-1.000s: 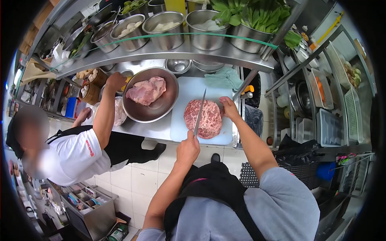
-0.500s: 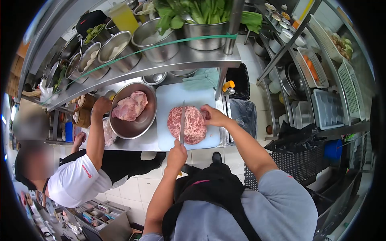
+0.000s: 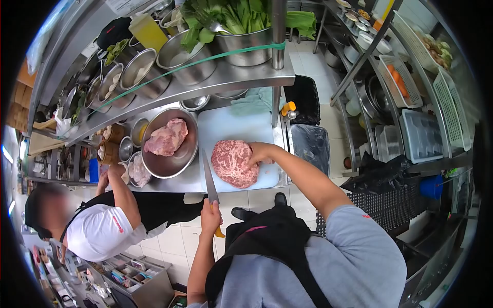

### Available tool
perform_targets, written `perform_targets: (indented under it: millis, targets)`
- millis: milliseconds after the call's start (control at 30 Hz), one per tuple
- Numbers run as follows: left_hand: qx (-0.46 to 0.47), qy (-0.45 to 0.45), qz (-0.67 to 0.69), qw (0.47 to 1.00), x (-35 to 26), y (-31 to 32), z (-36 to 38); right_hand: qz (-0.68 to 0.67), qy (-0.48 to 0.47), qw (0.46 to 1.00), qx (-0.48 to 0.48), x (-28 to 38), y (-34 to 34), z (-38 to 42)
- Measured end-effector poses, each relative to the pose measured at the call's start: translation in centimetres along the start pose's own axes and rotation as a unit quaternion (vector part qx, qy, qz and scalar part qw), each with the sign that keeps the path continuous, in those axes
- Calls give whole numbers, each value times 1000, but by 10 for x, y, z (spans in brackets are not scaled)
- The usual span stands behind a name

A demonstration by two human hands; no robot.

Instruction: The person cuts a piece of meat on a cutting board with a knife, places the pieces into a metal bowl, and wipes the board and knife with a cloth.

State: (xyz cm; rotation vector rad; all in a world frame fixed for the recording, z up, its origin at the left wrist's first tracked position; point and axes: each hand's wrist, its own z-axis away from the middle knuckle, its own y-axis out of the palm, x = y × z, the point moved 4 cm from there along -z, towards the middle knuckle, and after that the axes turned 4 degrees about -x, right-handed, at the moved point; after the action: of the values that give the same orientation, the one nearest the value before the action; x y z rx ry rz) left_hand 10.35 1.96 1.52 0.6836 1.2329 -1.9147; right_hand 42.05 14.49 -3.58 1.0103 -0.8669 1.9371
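A large marbled piece of raw meat [image 3: 234, 163] lies on a pale blue cutting board [image 3: 218, 120]. In my left hand [image 3: 210, 217] is the yellow handle of a long knife [image 3: 209, 177]. The blade points away from me, along the board's left edge, apart from the meat. My right hand [image 3: 261, 154] grips the meat at its right side, with the fingertips pressed into it and partly hidden. A steel bowl [image 3: 191, 156] left of the board holds another chunk of raw meat [image 3: 166, 137].
At left, a co-worker [image 3: 105, 226] stands by a smaller bowl of pale meat [image 3: 138, 171]. A metal shelf [image 3: 205, 88] with pots and leafy greens [image 3: 241, 18] hangs over the counter's back. Bins [image 3: 310, 146] stand right of the board.
The knife has come off the meat, moving left and toward me. My right hand has shifted left, further onto the meat. The co-worker's hand has drawn back from beside the steel bowl.
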Motion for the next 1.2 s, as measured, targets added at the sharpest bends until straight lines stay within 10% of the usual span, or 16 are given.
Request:
perform_targets:
  millis: [100,167,467,667,900,1200]
  targets:
    - [-6,-9,3,1000,7,-3,5,1,54,998,19,-11,7,-2]
    - [-7,-10,5,1000,8,-5,5,13,256,964,71,-21,12,2]
    - [-30,5,39,999,-12,-19,15,-267,29,957,110,43,5,-4]
    - [-66,19,78,995,-20,-35,25,71,-82,994,-15,148,-7,9]
    - [-39,13,72,997,-19,-25,23,312,-185,930,-54,50,53,-12]
    - [59,-27,85,994,-18,-1,21,486,-80,866,-87,100,48,25]
